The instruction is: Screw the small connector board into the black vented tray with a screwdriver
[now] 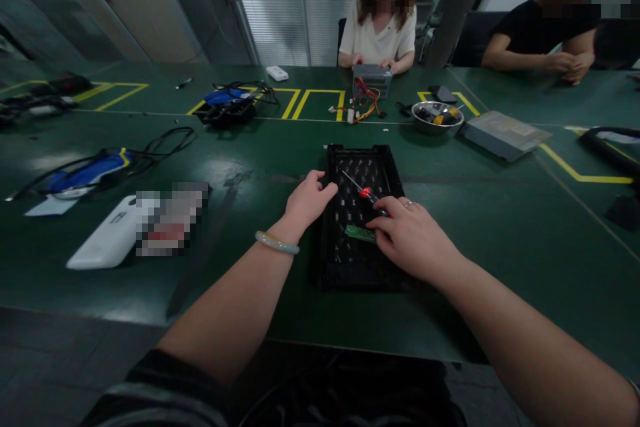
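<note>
A black rectangular plastic tray [340, 273] lies lengthwise on the green table, with many small metal bits inside. My right hand [413, 237] is closed round a screwdriver [370, 197] with a red and black handle, its shaft pointing up and left over the tray. Under the fingers of that hand is a small green circuit board [360, 233]; whether they grip it is unclear. At the tray's left edge is my left hand [311, 200], fingers bent and thumb towards the rim, with nothing seen in it.
The green table [250, 280] carries a white case [107, 233] and blue tools with cables [85, 173] at left. Beyond the tray are a metal bowl of tools [437, 121], a grey box with wires [373, 80] and a flat metal panel [505, 133]. Two people sit opposite.
</note>
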Demonstrator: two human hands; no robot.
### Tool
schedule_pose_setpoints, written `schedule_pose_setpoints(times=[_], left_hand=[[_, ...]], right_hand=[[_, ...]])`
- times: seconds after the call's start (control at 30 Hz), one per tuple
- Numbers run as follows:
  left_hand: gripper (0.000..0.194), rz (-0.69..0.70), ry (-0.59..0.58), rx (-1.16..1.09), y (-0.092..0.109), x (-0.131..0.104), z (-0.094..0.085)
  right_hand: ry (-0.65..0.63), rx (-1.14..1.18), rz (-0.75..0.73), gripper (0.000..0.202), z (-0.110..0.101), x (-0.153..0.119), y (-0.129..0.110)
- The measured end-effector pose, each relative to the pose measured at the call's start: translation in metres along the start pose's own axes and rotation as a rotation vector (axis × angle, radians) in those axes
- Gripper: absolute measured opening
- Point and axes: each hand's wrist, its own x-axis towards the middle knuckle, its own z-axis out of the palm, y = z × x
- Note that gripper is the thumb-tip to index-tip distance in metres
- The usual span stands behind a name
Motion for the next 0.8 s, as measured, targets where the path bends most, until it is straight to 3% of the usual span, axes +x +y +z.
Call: schedule_pose_setpoints(times=[0.23,0.43,0.63,0.7,0.8], left_hand=[[0.049,0.012,-0.020,-0.041,-0.004,0.000,0.002],[0.049,0.054,-0.016,-0.048,-0.004,0.001,0.004],[0.051,0.050,-0.029,-0.036,-0.002,0.001,0.002],[0.050,0.053,-0.034,-0.041,-0.002,0.001,0.002],[0.049,0.068,-0.029,-0.045,-0.003,0.000,0.002]], right_hand=[[-0.046,0.039,-0.020,0.026,0.003,0.002,0.000],[-0.002,0.123,-0.008,0.027,0.005,0.004,0.000],[0.044,0.255,0.042,0.026,-0.014,-0.001,-0.003],[-0.024,0.327,0.080,0.026,-0.022,-0.006,-0.003],[-0.234,0.461,0.127,0.025,-0.029,-0.011,-0.003]])
